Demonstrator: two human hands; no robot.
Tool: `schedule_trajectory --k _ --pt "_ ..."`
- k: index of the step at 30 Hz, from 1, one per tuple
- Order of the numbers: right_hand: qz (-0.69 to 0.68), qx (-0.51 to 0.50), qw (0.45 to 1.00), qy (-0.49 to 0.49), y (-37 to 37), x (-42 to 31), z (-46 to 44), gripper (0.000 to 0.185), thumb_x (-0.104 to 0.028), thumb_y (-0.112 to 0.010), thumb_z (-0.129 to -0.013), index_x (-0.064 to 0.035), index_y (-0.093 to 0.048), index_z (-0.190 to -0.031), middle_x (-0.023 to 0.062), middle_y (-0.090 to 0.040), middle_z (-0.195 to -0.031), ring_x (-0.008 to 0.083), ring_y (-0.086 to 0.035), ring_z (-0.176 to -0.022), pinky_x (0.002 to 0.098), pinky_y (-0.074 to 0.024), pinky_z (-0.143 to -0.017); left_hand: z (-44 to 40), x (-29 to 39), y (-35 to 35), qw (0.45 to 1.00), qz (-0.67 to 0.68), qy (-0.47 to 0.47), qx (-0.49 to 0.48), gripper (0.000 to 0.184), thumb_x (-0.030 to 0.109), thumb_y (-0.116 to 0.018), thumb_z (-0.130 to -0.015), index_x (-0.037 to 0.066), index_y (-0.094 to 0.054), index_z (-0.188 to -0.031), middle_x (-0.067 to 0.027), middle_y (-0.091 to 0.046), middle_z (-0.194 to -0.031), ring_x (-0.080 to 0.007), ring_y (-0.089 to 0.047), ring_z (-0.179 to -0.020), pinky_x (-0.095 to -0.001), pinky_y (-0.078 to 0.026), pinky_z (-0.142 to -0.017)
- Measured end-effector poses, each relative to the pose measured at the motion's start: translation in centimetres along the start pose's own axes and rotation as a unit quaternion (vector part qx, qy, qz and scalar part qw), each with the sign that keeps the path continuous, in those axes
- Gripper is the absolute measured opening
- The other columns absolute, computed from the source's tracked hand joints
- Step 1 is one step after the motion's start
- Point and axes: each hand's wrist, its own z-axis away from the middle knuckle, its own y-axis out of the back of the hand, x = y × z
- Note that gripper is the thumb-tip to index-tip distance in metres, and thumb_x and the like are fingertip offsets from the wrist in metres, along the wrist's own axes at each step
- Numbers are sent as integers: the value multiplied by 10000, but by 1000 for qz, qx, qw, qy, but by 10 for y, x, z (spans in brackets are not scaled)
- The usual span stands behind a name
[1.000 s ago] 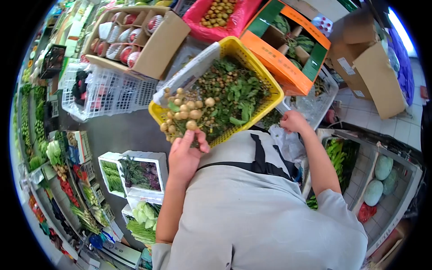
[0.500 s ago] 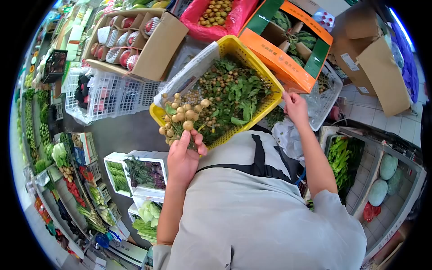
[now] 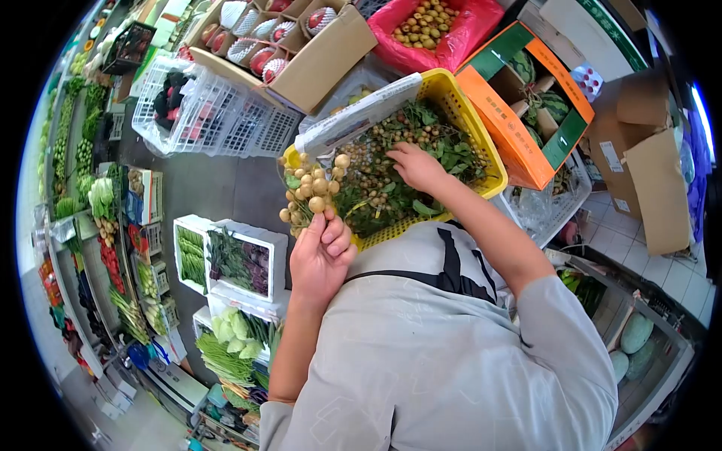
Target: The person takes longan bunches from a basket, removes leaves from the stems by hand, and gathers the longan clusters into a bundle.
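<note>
Fruit cluster pinched in my left hand, my right hand inside the yellow crate

Fruit cluster, round and tan, stands up from my left hand at the near left corner of the yellow crate. I pinch it low down between thumb and forefinger, the other fingers curled in towards my palm. Several fruits bunch together above my fingertips, the biggest right at the thumb.

My right arm crosses over the near rim of the yellow crate, and that hand is in among the loose fruit and leafy stems that fill it. Its fingers point towards the crate's left side, bent a little. I cannot tell whether they are closed on anything, since the tips blend into the fruit.

A pale sheet lines the left side of the yellow crate. Past its far left side sits a cardboard box of wrapped fruit in dividers, with a white plastic basket left of the crate. Behind the crate is a pink liner holding small round fruit. Just beside the crate's right wall stands an orange and green box with watermelons in it. My grey shirt is on the near side of the crate.
</note>
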Motion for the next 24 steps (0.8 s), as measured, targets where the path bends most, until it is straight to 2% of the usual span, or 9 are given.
schedule_trajectory --k 2,4,8,10,13,17,20,22,24 --pt "76 41 995 52 -24 16 -26 211 -145 -600 -948 -70 -714 -1108 126 -685 -1176 358 -656 -1056 478 -517 -942 5 1 2 1000 9 -11 0 196 267 -415 -1110 99 -516 -1122 53 -377 -793 -65 -372 -676 -219 -314 -551" --pt "216 -273 930 -115 -35 23 -50 218 -119 -595 -936 -92 -736 -1100 121 -691 -1198 382 -674 -1013 506 -535 -908 13 2 2 999 30 -11 5 189 265 -420 -1106 98 -507 -1118 52 -377 -795 -68 -378 -683 -223 -316 -562" --pt "203 -337 907 -149 -16 19 -54 264 -238 -660 -934 -49 -736 -1102 172 -703 -1093 363 -670 -997 471 -548 -863 24 4 8 997 59 -39 -8 180 268 -435 -1103 98 -490 -1118 42 -389 -830 -74 -399 -717 -224 -329 -585" --pt "81 -268 953 -117 12 12 -35 283 -249 -657 -945 -3 -742 -1058 160 -736 -911 352 -696 -871 463 -554 -810 26 3 14 996 74 -54 -15 187 267 -441 -1102 87 -489 -1118 34 -396 -855 -78 -407 -739 -225 -338 -591" --pt "-23 -194 974 -112 52 -2 -11 285 -218 -653 -954 23 -728 -1087 140 -748 -860 283 -712 -768 415 -558 -734 24 3 17 994 91 -57 -29 200 264 -448 -1101 75 -508 -1124 20 -415 -879 -91 -424 -756 -245 -355 -609" --pt "-205 -113 954 -187 84 -8 18 270 -151 -642 -966 23 -706 -1163 100 -755 -916 144 -687 -667 313 -531 -611 16 3 13 995 78 -38 -43 200 250 -449 -1100 64 -516 -1130 13 -425 -882 -103 -440 -773 -248 -373 -611" --pt "-318 -80 916 -233 112 -20 30 278 -188 -641 -973 15 -704 -1152 116 -753 -904 151 -685 -658 324 -536 -612 9 1 10 996 74 -17 -53 198 247 -449 -1099 65 -519 -1134 10 -430 -882 -111 -450 -781 -252 -387 -612" --pt "-339 -62 900 -269 119 -18 37 271 -228 -627 -994 -18 -711 -1142 101 -755 -875 143 -672 -635 320 -531 -598 5 1 7 996 70 -3 -61 200 247 -448 -1099 65 -522 -1136 8 -433 -881 -114 -455 -786 -255 -394 -612" --pt "-165 -33 949 -266 126 -16 45 262 -266 -626 -1000 -38 -720 -1089 79 -750 -816 153 -661 -615 317 -523 -588 0 1 4 996 58 1 -64 201 247 -444 -1100 66 -524 -1133 9 -433 -878 -117 -459 -790 -259 -406 -614"
